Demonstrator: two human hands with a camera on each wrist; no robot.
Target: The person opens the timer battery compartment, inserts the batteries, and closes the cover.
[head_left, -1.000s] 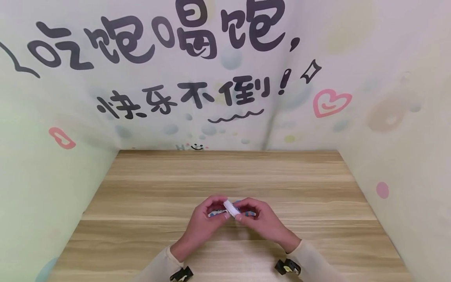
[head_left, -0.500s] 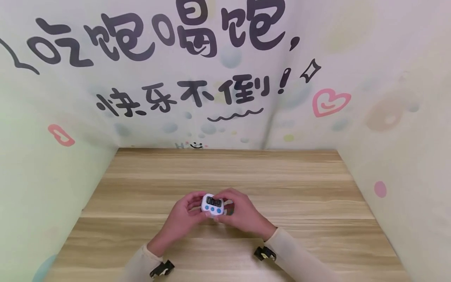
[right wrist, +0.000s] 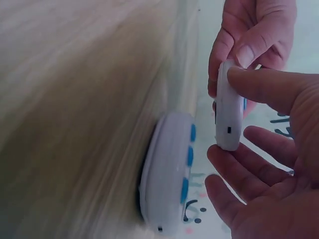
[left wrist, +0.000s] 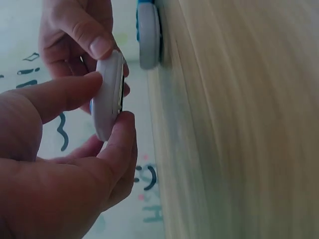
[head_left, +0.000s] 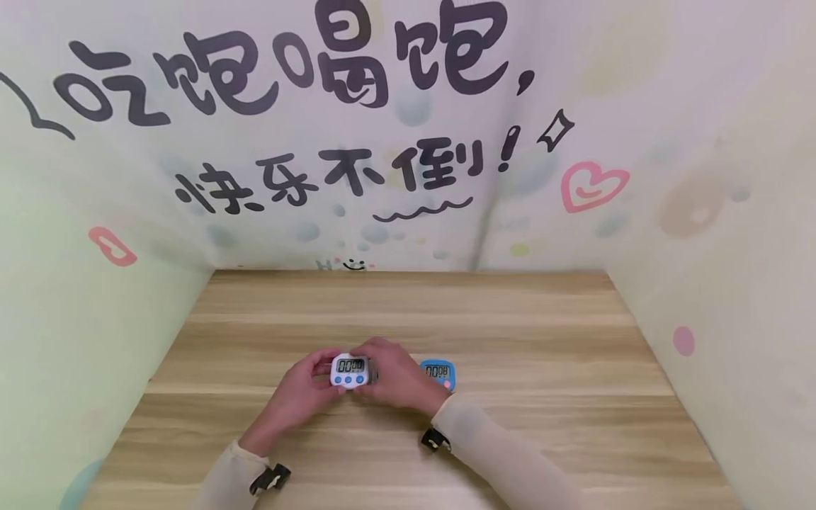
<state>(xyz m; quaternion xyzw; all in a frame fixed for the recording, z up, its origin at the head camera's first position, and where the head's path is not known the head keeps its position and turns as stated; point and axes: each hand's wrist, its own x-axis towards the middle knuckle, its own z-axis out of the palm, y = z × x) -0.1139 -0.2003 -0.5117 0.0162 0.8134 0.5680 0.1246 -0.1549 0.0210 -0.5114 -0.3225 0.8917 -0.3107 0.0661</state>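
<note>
Both hands hold a white digital kitchen timer (head_left: 349,371) with blue buttons, its display facing up. My left hand (head_left: 301,391) pinches its left side between thumb and fingers. My right hand (head_left: 397,375) grips its right side, thumb in front. In the left wrist view the timer (left wrist: 107,97) is seen edge-on, just off the wooden tabletop. A blue timer (head_left: 440,370) lies on the table, partly covered by the right forearm. In the right wrist view, a white-sided timer with blue buttons (right wrist: 167,174) rests on the table near the right hand, which largely hides that spot in the head view.
The wooden table (head_left: 542,319) meets a printed back wall (head_left: 408,241) with large black characters. Pale side walls (head_left: 707,283) stand left and right. Black wrist mounts (head_left: 270,480) sit at both sleeves.
Both hands have moved left with the white timer. It was edge-on, then tilted, and now its display faces up. The blue timer has come into view behind the right forearm.
</note>
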